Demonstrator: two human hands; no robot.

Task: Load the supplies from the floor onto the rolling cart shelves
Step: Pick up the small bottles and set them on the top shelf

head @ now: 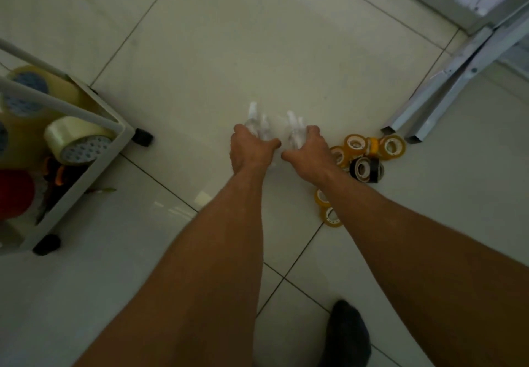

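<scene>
Left hand [252,150], right hand [310,151], each grasping clear spray bottles [253,117] — labels blurred, tape rolls [390,146] just beside

I grip the clear spray bottles [253,124] in my left hand [252,149] and a second bottle set [294,129] in my right hand [310,150], at frame centre, nozzles pointing up-frame. The amber tape rolls [369,146] and one black tape roll [365,167] lie heaped on the floor [257,51], right of centre. Two more amber rolls [327,209] lie just below them. The white rolling cart [94,163] stands at the left edge, holding a large clear tape roll [77,140].
</scene>
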